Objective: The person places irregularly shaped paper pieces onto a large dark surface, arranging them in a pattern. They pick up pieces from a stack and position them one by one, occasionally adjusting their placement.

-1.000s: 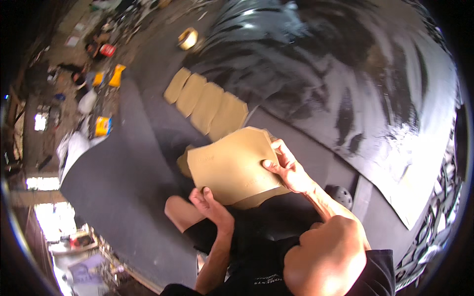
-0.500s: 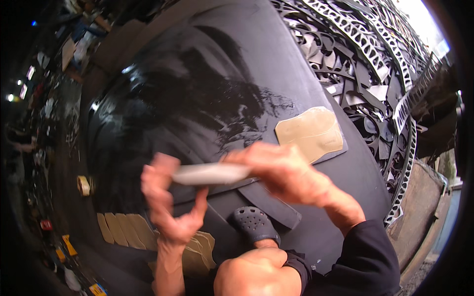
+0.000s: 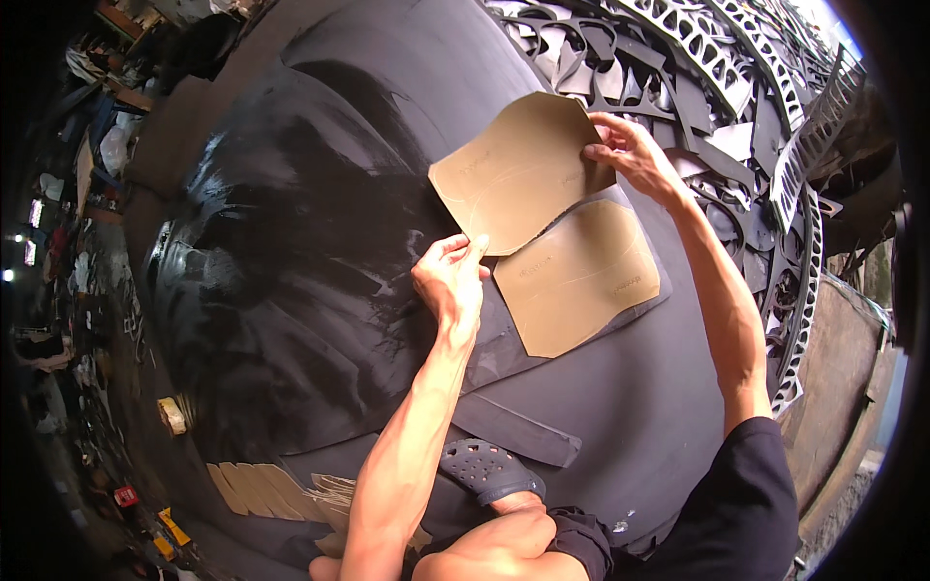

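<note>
A tan sheet (image 3: 523, 165) with faint curved outlines is held between my hands over the large black sheet (image 3: 320, 232). My left hand (image 3: 449, 281) pinches its near lower edge between thumb and fingers. At the far right corner, my right hand (image 3: 635, 160) grips it, thumb on top and fingers at the edge. Just below lies a second tan sheet (image 3: 586, 281) with similar outlines, resting flat on the black sheet's right part. The held sheet's lower edge runs close along it; whether they touch I cannot tell. Much of the black sheet looks shiny and wet.
More tan sheets (image 3: 257, 489) lie at lower left, partly behind my left forearm. My foot in a dark clog (image 3: 489, 467) rests beside a black strip (image 3: 518, 431). Black offcuts (image 3: 668, 107) are heaped at upper right. A yellowish object (image 3: 172, 415) sits at left.
The tan sheet, earlier blurred and edge-on between my hands near my body, is now farther forward and spread face up beside the lying one. Both hands have moved forward with it.
</note>
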Action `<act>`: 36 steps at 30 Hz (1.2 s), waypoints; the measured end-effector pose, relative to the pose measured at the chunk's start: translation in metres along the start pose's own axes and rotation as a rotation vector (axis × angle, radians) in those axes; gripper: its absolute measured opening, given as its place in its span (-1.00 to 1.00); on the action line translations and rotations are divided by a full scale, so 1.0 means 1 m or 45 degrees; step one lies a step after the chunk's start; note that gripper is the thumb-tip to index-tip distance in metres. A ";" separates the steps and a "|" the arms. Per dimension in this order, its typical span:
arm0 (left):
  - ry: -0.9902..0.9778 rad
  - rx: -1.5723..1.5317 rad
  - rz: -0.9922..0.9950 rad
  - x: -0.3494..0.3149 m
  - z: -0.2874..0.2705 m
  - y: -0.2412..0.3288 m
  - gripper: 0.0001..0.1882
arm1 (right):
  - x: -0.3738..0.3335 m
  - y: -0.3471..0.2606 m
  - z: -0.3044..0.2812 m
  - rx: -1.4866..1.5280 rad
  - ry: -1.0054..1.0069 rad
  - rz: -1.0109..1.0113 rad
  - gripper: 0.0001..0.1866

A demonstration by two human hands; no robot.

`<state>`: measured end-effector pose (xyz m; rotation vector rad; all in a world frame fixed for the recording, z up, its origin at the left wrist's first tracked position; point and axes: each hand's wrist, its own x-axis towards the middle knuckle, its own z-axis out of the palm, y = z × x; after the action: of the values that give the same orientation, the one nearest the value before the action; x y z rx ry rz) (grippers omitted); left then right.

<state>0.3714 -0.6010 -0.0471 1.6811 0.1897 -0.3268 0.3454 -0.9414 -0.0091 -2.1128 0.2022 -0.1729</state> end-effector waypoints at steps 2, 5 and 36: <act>0.001 0.054 0.000 0.003 -0.002 -0.002 -0.59 | 0.004 0.007 -0.001 0.065 -0.022 0.019 -0.39; 0.014 0.107 0.006 0.009 -0.006 0.000 -0.60 | 0.005 0.015 0.005 0.022 -0.060 0.127 -0.37; -0.007 0.963 0.906 -0.083 -0.093 0.000 -0.71 | 0.032 -0.002 0.137 -1.163 0.430 0.059 -0.22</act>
<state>0.3026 -0.5041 -0.0102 2.3508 -0.6042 0.1673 0.4048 -0.8337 -0.0773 -2.9679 0.6224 -0.4804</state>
